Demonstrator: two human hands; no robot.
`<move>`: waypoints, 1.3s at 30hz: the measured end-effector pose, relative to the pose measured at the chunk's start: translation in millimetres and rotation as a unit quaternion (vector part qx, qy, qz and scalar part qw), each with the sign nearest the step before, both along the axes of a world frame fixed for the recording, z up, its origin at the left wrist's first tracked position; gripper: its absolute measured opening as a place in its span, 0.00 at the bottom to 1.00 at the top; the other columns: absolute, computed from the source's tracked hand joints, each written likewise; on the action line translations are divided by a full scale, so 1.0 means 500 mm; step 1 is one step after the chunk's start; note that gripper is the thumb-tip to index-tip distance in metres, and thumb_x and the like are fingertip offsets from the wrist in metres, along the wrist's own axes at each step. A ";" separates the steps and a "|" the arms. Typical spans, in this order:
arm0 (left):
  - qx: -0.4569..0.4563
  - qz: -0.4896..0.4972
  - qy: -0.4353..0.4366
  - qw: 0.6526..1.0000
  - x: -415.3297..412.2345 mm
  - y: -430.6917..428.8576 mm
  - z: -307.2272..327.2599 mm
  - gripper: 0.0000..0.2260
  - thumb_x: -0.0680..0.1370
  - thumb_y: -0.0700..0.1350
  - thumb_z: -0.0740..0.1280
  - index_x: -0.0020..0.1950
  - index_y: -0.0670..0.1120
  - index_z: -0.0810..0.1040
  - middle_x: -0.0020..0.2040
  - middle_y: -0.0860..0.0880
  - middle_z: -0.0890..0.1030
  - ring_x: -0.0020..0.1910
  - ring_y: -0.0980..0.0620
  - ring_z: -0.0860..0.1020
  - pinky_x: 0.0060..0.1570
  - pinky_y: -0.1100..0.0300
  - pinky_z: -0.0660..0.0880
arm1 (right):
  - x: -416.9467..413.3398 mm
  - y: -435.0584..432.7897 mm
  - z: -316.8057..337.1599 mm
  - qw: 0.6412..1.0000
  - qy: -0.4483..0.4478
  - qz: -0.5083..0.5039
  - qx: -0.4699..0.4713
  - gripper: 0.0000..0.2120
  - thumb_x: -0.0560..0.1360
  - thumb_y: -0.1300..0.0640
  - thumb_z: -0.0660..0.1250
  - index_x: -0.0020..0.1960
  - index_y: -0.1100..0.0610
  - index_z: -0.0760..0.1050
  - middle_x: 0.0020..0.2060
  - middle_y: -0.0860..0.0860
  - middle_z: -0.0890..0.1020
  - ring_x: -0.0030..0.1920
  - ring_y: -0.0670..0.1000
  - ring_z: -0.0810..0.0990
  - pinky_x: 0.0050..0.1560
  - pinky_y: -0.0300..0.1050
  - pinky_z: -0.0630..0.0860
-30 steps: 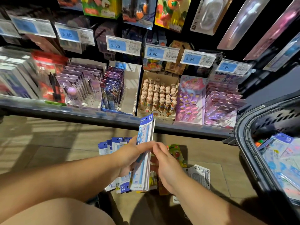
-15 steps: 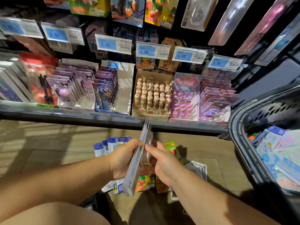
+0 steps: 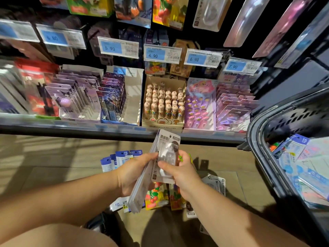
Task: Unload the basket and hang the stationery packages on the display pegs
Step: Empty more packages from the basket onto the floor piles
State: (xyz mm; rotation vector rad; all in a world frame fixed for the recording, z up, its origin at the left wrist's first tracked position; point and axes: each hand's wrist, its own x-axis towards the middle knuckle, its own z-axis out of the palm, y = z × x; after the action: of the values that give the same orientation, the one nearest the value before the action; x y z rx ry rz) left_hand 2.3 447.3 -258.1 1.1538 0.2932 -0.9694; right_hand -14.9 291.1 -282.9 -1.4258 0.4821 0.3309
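Left hand [image 3: 132, 175] holds a stack of flat packages [image 3: 140, 191] edge-on, grip closed around the stack's middle. Right hand [image 3: 179, 173] has its grip closed on the front package, a white correction-tape card [image 3: 167, 157], thumb on the blister, fingers behind. Both sit low in front of the shelf [image 3: 106, 130], above the floor [image 3: 44, 166].

Risks, as judgement: the left-hand stack is loose and fanned; peeling the front card off could let the rest slide out and drop onto the ruler packs [image 3: 122, 157] and fruit-print packs [image 3: 156, 196] already lying on the floor. The thumb pressing the blister may dent it. The hang hole is small; lifting toward the pegs among crowded hanging goods and price tags [image 3: 118, 47] could snag or knock neighbours. Which peg is the target cannot be told.

Orientation: the card's long axis runs roughly upright, tilted slightly away, header and hang hole at the top toward the shelf, printed face to the camera. The stack's long axis leans from lower left up to the right.

The basket [image 3: 256, 132] at right is well apart and holds more packages.
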 end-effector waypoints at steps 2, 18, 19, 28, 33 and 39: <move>0.043 0.010 -0.030 0.999 0.001 -0.004 -0.003 0.17 0.81 0.54 0.58 0.57 0.44 0.79 0.37 0.48 0.83 0.34 0.53 0.78 0.36 0.61 0.70 | 0.001 -0.005 -0.005 1.000 -0.012 -0.014 -0.024 0.31 0.69 0.60 0.78 0.62 0.46 0.63 0.55 0.49 0.80 0.52 0.50 0.82 0.46 0.42 0.79; 0.237 0.042 -0.043 0.970 -0.016 0.008 -0.070 0.22 0.73 0.48 0.74 0.63 0.42 0.73 0.44 0.41 0.79 0.40 0.45 0.77 0.37 0.57 0.72 | -0.114 -0.239 -0.125 0.957 0.183 -0.109 -0.198 0.23 0.78 0.66 0.63 0.71 0.57 0.65 0.55 0.55 0.74 0.52 0.55 0.75 0.54 0.47 0.74; 0.238 0.037 -0.042 0.970 -0.017 0.003 -0.068 0.21 0.74 0.46 0.73 0.63 0.42 0.73 0.42 0.42 0.78 0.39 0.46 0.76 0.36 0.58 0.71 | -0.113 -0.250 -0.133 0.953 0.189 -0.110 -0.209 0.25 0.77 0.65 0.65 0.73 0.57 0.64 0.59 0.56 0.75 0.55 0.57 0.76 0.58 0.52 0.75; 0.249 0.043 -0.038 0.967 -0.019 -0.015 -0.073 0.26 0.72 0.43 0.75 0.67 0.44 0.68 0.43 0.42 0.80 0.37 0.47 0.79 0.33 0.59 0.73 | -0.088 -0.263 -0.149 0.919 0.243 -0.056 -0.305 0.31 0.76 0.61 0.67 0.75 0.60 0.57 0.61 0.63 0.76 0.52 0.60 0.78 0.32 0.42 0.68; 0.233 0.068 -0.036 0.969 -0.020 -0.025 -0.079 0.26 0.71 0.44 0.77 0.63 0.44 0.66 0.46 0.42 0.80 0.39 0.47 0.80 0.36 0.57 0.76 | -0.060 -0.163 -0.099 0.952 0.159 0.019 -0.260 0.20 0.80 0.54 0.64 0.69 0.57 0.68 0.53 0.54 0.78 0.43 0.50 0.75 0.40 0.43 0.70; 0.187 0.126 -0.031 0.974 -0.010 -0.026 -0.089 0.29 0.68 0.47 0.79 0.62 0.44 0.67 0.45 0.43 0.83 0.34 0.50 0.82 0.32 0.59 0.77 | -0.051 0.005 -0.033 0.981 0.131 0.146 -0.006 0.14 0.78 0.45 0.66 0.60 0.50 0.74 0.56 0.51 0.82 0.60 0.53 0.80 0.65 0.56 0.74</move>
State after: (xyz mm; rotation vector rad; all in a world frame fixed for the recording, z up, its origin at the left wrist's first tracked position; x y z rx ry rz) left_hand -2.9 434.4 -302.4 1.4463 0.5768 -0.6672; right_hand -40.4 293.4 -299.7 -1.4729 0.4862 0.7597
